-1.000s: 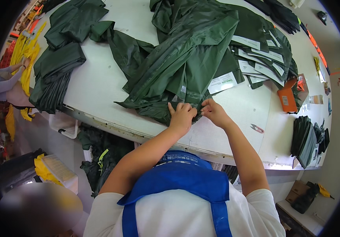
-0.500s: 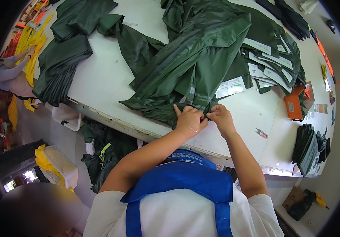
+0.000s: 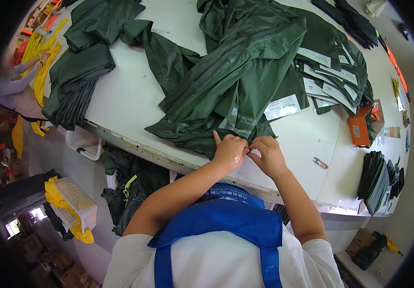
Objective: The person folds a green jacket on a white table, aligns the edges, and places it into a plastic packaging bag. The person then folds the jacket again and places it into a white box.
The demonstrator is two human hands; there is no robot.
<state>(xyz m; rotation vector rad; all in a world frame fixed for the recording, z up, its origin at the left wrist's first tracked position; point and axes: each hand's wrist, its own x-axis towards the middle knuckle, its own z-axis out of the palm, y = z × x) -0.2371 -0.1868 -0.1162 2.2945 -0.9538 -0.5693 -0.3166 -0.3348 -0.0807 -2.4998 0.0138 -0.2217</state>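
Observation:
A dark green waterproof garment [image 3: 236, 72] lies spread over the white table [image 3: 120, 96], its near edge bunched close to the table's front. My left hand [image 3: 230, 151] is closed on that edge, the index finger stretched over the cloth. Right beside it, my right hand [image 3: 267, 156] pinches the same edge between thumb and fingers. The two hands almost touch. A pale strip shows on the garment just beyond my fingers. What exactly lies between the fingertips is hidden.
Folded green garments [image 3: 79, 69] are stacked at the left. Printed white cards [image 3: 332, 77] lie on green packs at the right, near an orange box [image 3: 359, 128]. Small thread snips [image 3: 320, 163] rest right of my hands. Another person [image 3: 17, 84] handles yellow cloth at far left.
My right hand has turned and come down slightly against my left, still at the garment's edge. Cloth now shows beyond its fingers. A blurred shape at the lower left has gone.

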